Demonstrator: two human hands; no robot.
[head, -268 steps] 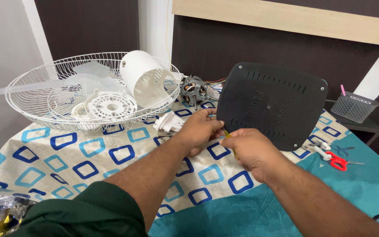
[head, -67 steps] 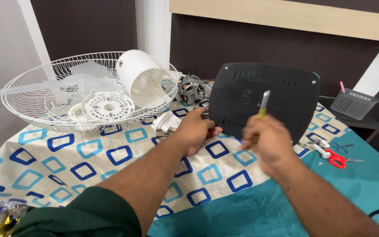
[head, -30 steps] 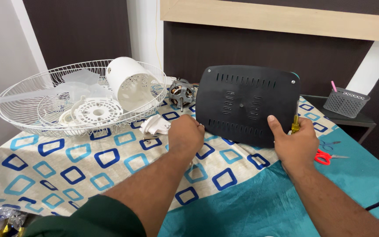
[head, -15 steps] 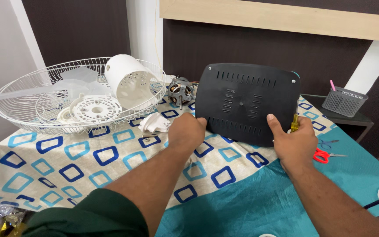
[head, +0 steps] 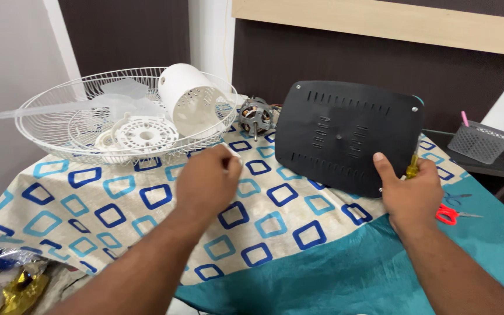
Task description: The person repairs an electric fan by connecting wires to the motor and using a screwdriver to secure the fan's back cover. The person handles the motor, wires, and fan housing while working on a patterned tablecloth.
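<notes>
In the head view, a black plastic base plate (head: 345, 137) is held tilted up on its lower edge upon the patterned cloth (head: 118, 204), its flat underside turned toward the camera and its long axis running from left to right, the right end a little higher. The plate is a rounded rectangle, matte, with rows of narrow vent slots and small screws at the corners. The lower right corner is gripped by the right hand (head: 412, 195): the thumb is pressed flat on the near face, the other fingers are curled behind the edge, and a yellow-handled screwdriver (head: 412, 166) is pinched upright in the same hand against the plate's edge. The left hand (head: 205, 184) is held above the cloth, well apart from the plate, its fingers drawn together around a small white piece (head: 228, 153), whose kind cannot be told. The cloth is woven, cream, printed with blue squares, and is laid over a teal sheet (head: 333, 274). Behind the left hand, a white wire fan guard (head: 59, 116) is seen lying like a bowl, with a translucent fan blade (head: 118, 99), a white slotted disc (head: 144, 134) and a white cylindrical motor cover (head: 191, 102) in it. A bare motor (head: 255, 116) with copper windings stands just left of the plate. Red-handled scissors (head: 450, 213) lie near the right hand, and a grey mesh basket (head: 479, 143) is set on a dark shelf beyond.
</notes>
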